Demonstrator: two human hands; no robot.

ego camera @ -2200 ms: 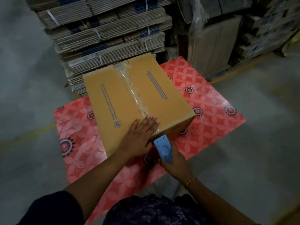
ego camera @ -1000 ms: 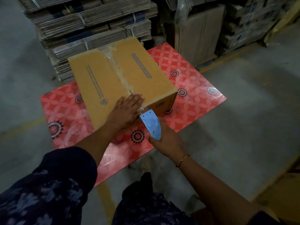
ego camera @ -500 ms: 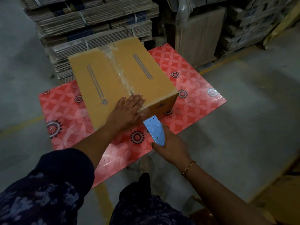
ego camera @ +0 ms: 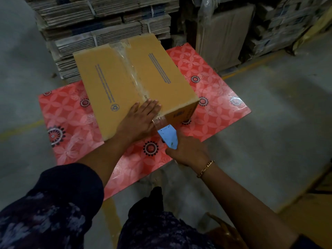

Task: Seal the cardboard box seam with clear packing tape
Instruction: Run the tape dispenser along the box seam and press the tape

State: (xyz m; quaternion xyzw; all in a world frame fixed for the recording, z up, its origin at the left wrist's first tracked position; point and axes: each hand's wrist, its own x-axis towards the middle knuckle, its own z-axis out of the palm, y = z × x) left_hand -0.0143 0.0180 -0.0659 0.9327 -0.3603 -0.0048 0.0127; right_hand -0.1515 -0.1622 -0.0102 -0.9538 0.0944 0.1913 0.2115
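Note:
A closed brown cardboard box sits on a red flowered tabletop. A strip of clear packing tape runs along its middle seam from the far edge to the near edge. My left hand lies flat on the box's near edge, pressing the tape end. My right hand grips a light blue tape dispenser just off the box's near corner. A short stretch of clear tape spans from the box edge to the dispenser.
Bundled stacks of flattened cardboard stand right behind the table. More cartons and sheets fill the back right. Grey concrete floor lies to the right, and a yellow-brown surface sits at the lower right.
The dispenser has pulled back a little from the box's near side, drawing out a short stretch of tape. My left hand stays flat on the near edge.

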